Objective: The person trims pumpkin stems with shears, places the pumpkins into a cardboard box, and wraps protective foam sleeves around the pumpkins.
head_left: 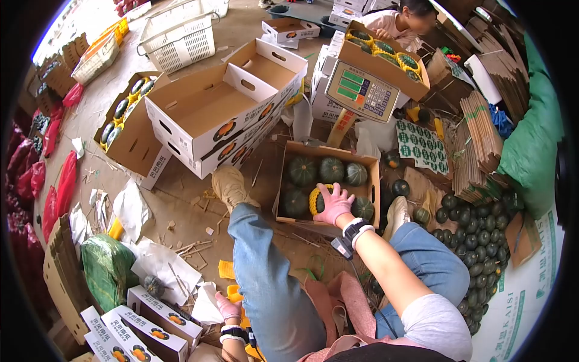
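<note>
My right hand [333, 204], in a pink glove, has its fingers spread over a small dark green pumpkin wrapped in a yellow foam net [313, 200]. That pumpkin is in the front row of an open cardboard box [282, 181]. Several bare dark green pumpkins [332, 171] fill the box around it. Low in the view, beside my left knee, my left hand [228, 309] is also gloved in pink. Its fingers are curled at a yellow foam net [234, 294], partly hidden by my leg.
A weighing scale display [362, 90] stands behind the box. White printed cartons [226, 102] are stacked left of it. Loose pumpkins [476, 241] are heaped on the right. Folded cartons [145, 332] lie at lower left. Another person [398, 27] is at the back near a filled box [386, 66].
</note>
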Demonstrator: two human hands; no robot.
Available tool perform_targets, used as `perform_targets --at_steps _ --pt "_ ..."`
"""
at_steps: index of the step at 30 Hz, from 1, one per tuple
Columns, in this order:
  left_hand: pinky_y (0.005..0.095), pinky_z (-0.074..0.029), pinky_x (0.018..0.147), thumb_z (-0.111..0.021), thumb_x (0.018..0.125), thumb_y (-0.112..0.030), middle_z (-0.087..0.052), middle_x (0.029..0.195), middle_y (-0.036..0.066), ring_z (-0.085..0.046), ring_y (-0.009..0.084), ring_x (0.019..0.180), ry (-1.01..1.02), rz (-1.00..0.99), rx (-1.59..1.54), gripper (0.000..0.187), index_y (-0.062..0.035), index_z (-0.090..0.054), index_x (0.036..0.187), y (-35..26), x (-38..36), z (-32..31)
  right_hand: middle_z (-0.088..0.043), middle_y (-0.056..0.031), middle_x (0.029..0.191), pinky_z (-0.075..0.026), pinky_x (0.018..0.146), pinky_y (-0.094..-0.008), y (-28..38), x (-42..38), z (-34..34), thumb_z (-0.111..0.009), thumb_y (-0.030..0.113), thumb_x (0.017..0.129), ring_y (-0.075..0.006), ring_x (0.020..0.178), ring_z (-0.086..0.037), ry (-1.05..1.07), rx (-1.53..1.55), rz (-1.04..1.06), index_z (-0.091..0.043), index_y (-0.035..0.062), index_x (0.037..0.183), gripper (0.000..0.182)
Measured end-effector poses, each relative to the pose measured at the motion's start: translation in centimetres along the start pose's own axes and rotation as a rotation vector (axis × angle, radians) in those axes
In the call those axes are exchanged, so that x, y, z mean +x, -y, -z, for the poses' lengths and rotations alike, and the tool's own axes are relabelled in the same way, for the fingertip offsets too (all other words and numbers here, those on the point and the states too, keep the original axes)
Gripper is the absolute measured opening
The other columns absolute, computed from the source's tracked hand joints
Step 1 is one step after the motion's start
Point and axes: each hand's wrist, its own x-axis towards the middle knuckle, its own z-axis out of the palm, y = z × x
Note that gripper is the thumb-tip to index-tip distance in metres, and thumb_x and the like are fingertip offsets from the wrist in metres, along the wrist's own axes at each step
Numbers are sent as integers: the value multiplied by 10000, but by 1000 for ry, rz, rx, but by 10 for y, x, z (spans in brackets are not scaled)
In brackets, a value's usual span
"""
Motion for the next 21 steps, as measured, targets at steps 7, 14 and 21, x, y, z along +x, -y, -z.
perform_targets --at_steps 7,14,21 --pt "322 -497 832 -678 720 49 -574 1046 127 -593 216 898 1 -239 -828 522 23 -441 1185 -87 -66 103 -471 -167 1258 -386 947 -484 -1 -74 3 -701 484 729 -366 1147 -464 -726 442 282 -516 127 1194 614" --pt "252 -414 656 -725 777 -195 -532 861 29 -482 104 735 -66 -981 -652 347 -13 -506 975 -231 -208 165 -510 -98 748 -455 624 -374 29 -280 65 -735 466 701 -287 682 -539 -543 853 1322 -541 42 776 473" --pt "273 -425 697 -842 645 -270 -503 862 31 -469 136 771 732 -1085 -883 561 -36 -466 989 -273 -276 107 -557 -78 702 -428 554 -268 -48 -313 70 -826 239 671 -146 614 -528 -344 1088 924 -583 27 769 337"
